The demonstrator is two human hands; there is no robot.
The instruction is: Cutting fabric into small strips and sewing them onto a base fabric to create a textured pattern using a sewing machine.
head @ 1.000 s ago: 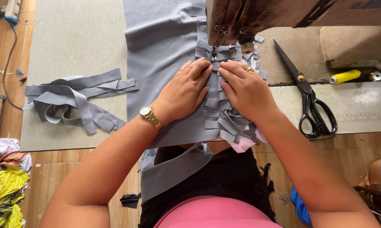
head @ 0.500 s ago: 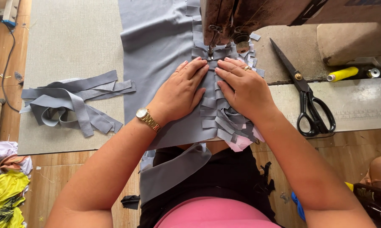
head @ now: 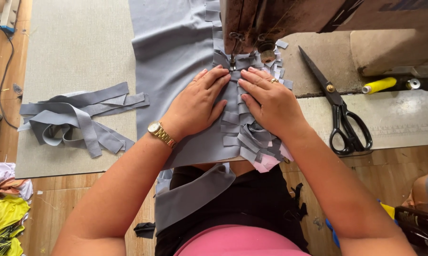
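Observation:
A large piece of grey fabric lies flat on the sewing table, with a row of short grey strips laid along its right edge. My left hand presses flat on the fabric, fingers together, pointing at the needle. My right hand rests palm down on the strips right beside it. Both sets of fingertips sit just in front of the needle and presser foot of a worn brown sewing machine. A gold watch is on my left wrist.
A loose pile of long grey strips lies at the left on the beige table mat. Black-handled scissors lie to the right, with a yellow thread spool beyond. Yellow and white cloth is heaped on the floor at lower left.
Both hands have slid forward with the fabric toward the needle. The pile of strips and the scissors lie where they were.

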